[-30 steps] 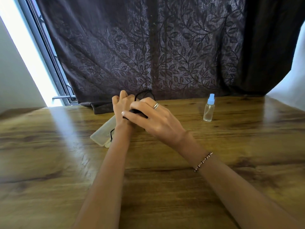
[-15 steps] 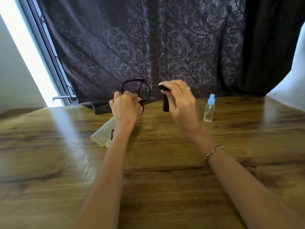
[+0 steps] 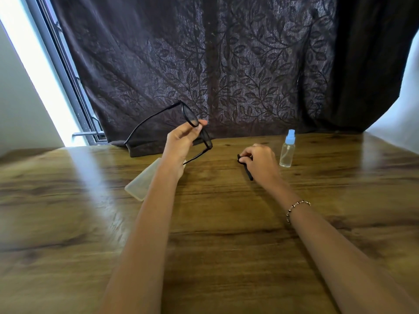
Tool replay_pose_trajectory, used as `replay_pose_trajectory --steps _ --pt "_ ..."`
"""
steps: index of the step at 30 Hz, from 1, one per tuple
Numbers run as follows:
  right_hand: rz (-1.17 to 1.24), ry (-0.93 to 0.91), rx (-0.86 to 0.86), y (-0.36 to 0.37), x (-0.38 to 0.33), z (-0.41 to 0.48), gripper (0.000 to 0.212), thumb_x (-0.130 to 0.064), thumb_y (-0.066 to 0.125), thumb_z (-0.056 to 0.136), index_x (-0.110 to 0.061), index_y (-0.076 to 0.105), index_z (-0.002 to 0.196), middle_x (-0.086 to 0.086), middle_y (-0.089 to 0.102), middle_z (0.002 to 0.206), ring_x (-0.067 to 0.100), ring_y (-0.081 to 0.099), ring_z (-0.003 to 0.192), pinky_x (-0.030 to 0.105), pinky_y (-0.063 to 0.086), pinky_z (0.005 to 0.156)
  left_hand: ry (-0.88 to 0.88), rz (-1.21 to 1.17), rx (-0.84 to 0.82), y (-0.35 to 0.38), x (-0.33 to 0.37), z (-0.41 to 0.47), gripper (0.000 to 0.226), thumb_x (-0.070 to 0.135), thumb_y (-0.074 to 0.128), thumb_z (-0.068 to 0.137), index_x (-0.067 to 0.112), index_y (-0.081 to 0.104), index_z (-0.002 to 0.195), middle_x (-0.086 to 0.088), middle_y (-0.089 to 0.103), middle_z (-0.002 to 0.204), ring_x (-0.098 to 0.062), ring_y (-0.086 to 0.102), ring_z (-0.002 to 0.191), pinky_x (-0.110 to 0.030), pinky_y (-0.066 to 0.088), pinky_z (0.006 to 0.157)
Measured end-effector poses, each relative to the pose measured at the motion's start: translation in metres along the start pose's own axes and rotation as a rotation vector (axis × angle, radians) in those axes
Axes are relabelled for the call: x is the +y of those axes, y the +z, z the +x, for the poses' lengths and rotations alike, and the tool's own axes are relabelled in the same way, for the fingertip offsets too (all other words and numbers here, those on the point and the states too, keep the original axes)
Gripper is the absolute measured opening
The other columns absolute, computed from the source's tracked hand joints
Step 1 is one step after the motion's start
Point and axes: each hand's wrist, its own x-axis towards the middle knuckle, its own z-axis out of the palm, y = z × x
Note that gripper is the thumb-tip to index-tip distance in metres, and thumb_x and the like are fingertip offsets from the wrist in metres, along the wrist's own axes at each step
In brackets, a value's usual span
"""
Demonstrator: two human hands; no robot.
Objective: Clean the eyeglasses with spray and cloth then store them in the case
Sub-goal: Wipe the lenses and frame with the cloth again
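My left hand holds the black-framed eyeglasses up above the table, pinching the frame near the bridge, with both temples unfolded. My right hand is down on the table, its fingers curled round a small black cloth that touches the wood. Just right of that hand stands a clear spray bottle with a blue top. A translucent glasses case lies on the table, partly hidden under my left forearm.
The wooden table fills the foreground. A dark leaf-patterned curtain hangs behind its far edge, with its hem lying on the table. A bright window frame runs along the left.
My left hand raised the glasses and their temples came unfolded. My right hand moved right and down, bringing the cloth from mid-air onto the table near the bottle.
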Motion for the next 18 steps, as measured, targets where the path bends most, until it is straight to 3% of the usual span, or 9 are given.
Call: replay_pose_trajectory --steps 3,7,11,13,15,17,18 --pt "-0.011 0.043 -0.03 0.0 0.003 -0.002 0.009 -0.012 0.068 0.087 -0.009 0.075 0.093 0.005 0.069 0.097 0.007 0.049 0.077 0.018 0.038 0.069 0.044 0.017 -0.054 0.002 0.002 -0.001 0.017 0.013 0.056 0.094 0.019 0.07 0.1 0.019 0.069 0.094 0.015 0.061 0.084 0.0 0.042 0.063" --pt "-0.026 0.123 -0.093 0.004 0.006 -0.005 0.007 -0.013 0.067 0.088 -0.014 0.074 0.089 0.002 0.071 0.093 0.006 0.048 0.073 0.013 0.031 0.056 0.19 -0.021 -0.108 0.003 0.015 -0.002 0.021 0.011 0.056 0.093 0.027 0.071 0.094 0.018 0.071 0.094 0.009 0.061 0.09 -0.005 0.043 0.071" --pt "-0.044 0.149 -0.117 0.007 0.009 -0.008 0.007 -0.013 0.068 0.087 -0.015 0.074 0.084 0.003 0.072 0.089 0.012 0.058 0.078 0.023 0.039 0.065 0.223 -0.115 -0.181 0.005 0.018 0.0 0.02 0.021 0.058 0.091 0.033 0.073 0.087 0.018 0.068 0.095 -0.011 0.052 0.1 -0.031 0.036 0.09" --pt "-0.047 0.149 -0.127 0.007 0.011 -0.008 0.006 -0.013 0.069 0.086 -0.013 0.074 0.083 0.003 0.072 0.089 0.021 0.063 0.098 0.027 0.046 0.071 0.215 -0.21 -0.214 0.008 0.016 -0.002 0.015 0.025 0.061 0.086 0.032 0.074 0.086 0.018 0.067 0.094 -0.014 0.05 0.099 -0.034 0.035 0.091" --pt "-0.075 0.132 -0.122 0.006 0.01 -0.006 0.01 -0.018 0.069 0.086 -0.011 0.075 0.092 0.005 0.072 0.094 0.027 0.056 0.114 0.034 0.049 0.09 0.202 -0.29 -0.238 0.011 0.014 -0.004 0.015 0.024 0.061 0.085 0.03 0.075 0.083 0.018 0.066 0.091 -0.006 0.053 0.09 -0.03 0.037 0.09" --pt "-0.046 0.12 -0.094 0.002 0.006 -0.002 0.02 -0.026 0.068 0.088 -0.011 0.073 0.101 0.003 0.07 0.095 0.02 0.059 0.104 0.033 0.048 0.096 0.185 -0.324 -0.246 0.014 0.009 -0.005 0.028 0.015 0.054 0.09 0.03 0.076 0.081 0.019 0.067 0.088 0.0 0.056 0.084 -0.028 0.038 0.087" --pt "0.044 0.137 -0.073 -0.001 0.001 0.0 0.019 -0.028 0.066 0.089 -0.012 0.072 0.099 -0.001 0.069 0.086 0.012 0.062 0.088 0.025 0.051 0.085 0.176 -0.33 -0.247 0.016 0.007 -0.004 0.035 0.01 0.05 0.092 0.03 0.076 0.079 0.019 0.068 0.087 0.001 0.058 0.082 -0.028 0.039 0.087"
